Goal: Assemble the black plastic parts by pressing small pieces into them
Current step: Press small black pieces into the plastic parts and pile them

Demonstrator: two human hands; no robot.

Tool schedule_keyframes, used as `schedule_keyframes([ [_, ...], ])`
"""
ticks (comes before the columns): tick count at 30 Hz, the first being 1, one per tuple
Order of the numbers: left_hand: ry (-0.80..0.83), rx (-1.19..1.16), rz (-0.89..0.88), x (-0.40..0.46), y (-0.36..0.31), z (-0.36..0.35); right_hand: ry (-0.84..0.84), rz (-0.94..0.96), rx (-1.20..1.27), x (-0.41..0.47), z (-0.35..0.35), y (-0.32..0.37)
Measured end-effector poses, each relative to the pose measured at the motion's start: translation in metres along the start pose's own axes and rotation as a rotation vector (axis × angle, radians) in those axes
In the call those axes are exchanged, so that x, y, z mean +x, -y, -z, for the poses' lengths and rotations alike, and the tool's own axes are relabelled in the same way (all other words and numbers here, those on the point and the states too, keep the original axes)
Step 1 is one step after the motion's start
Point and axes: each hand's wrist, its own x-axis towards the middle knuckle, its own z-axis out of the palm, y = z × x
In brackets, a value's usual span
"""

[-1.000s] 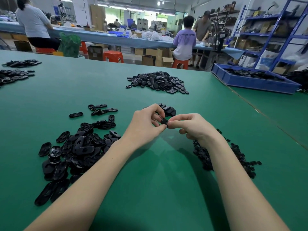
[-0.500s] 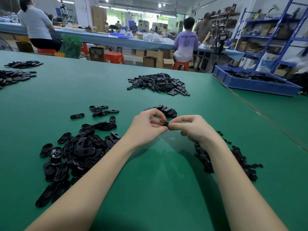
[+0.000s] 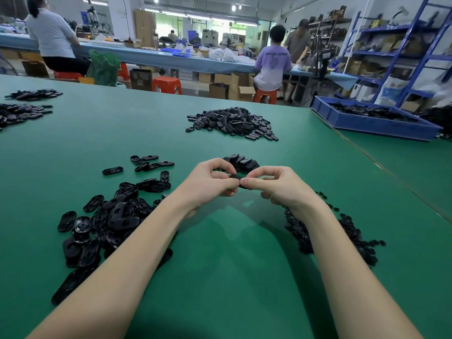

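left hand [image 3: 210,182] and right hand [image 3: 281,185] pinch black part [image 3: 236,177] | bare green worktop [image 3: 227,241] between forearms | part mostly hidden by fingers [image 3: 254,182]

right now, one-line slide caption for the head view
Both hands, left and right, pinch a small black part together above the green table, between piles of black pieces.

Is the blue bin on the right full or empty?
Partly filled: the blue bin holds a low layer of black parts that barely tops its rim.
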Motion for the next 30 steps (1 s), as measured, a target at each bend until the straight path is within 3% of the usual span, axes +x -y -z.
schedule_keyframes([
  [13,-0.013,0.092,-0.03,0.0,0.003,-0.004,-0.055,0.085,-0.046,0.001,-0.004,0.0],
  [20,-0.1,0.154,-0.045,0.002,0.007,-0.006,-0.096,0.13,-0.072,0.003,-0.012,-0.002],
  [30,-0.05,0.078,-0.035,0.002,0.006,-0.007,-0.089,0.087,0.032,0.004,-0.009,-0.005],
])
